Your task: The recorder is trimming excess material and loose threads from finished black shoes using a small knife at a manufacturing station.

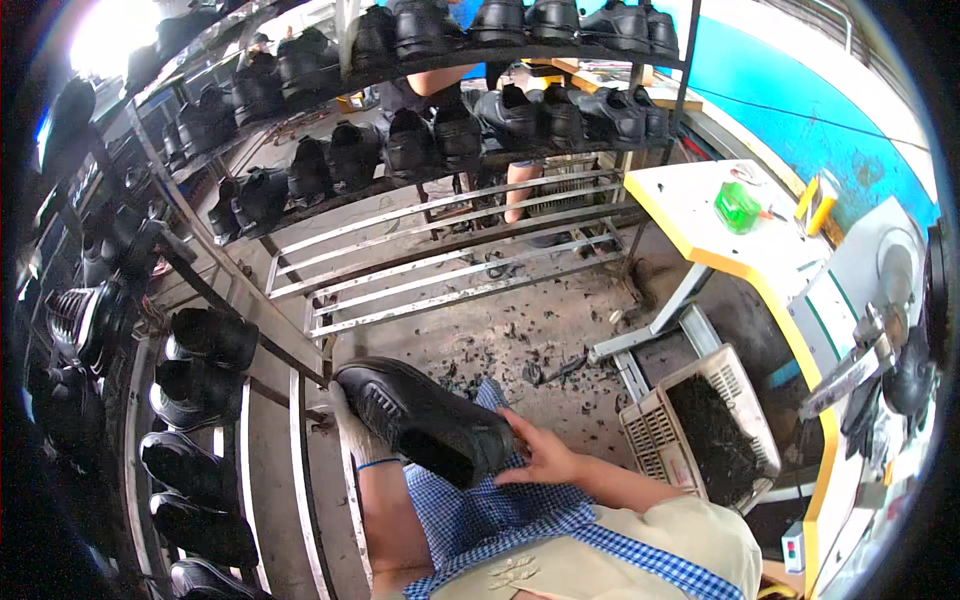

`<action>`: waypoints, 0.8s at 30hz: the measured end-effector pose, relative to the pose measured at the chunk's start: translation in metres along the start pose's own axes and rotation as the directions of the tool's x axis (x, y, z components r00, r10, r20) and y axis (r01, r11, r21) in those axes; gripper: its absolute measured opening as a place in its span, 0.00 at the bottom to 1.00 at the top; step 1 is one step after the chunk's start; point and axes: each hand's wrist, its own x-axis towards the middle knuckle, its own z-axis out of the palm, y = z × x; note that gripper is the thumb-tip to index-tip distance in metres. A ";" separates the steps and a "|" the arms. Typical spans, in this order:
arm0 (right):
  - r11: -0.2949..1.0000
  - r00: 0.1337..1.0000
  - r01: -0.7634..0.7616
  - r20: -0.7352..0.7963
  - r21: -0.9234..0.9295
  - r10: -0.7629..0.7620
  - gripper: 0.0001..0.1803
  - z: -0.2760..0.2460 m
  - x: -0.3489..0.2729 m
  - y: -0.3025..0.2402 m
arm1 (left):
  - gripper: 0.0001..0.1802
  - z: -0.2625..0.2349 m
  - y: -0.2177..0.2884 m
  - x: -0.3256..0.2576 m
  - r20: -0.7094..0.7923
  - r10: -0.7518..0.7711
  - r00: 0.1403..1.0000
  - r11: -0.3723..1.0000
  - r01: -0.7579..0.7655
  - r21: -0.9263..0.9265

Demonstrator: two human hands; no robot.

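Held a black shoe over the lap, gloved left hand wrapped under its toe, bare right hand pinching the heel. Probably mid-inspection; needed racking next, on the rack's near edge.

Shoe workshop: metal racks far and left, yellow-edged bench right.

Tiered metal rack spans the far side; top tiers carry black shoes, lower slatted tiers bare. A second rack runs down the near left, also loaded with black shoes. Concrete floor between them is dirty, with dark scraps scattered. White workbench with yellow edge at right holds a green container. Below it, a pale plastic crate filled with dark offcuts. Blue wall far right. Strong daylight glare far left.
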 end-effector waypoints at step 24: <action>0.921 0.986 0.121 -0.153 0.370 -0.068 0.47 -0.016 0.133 -0.061 | 0.20 -0.068 -0.044 -0.074 0.019 -0.261 0.965 0.917 0.241 0.316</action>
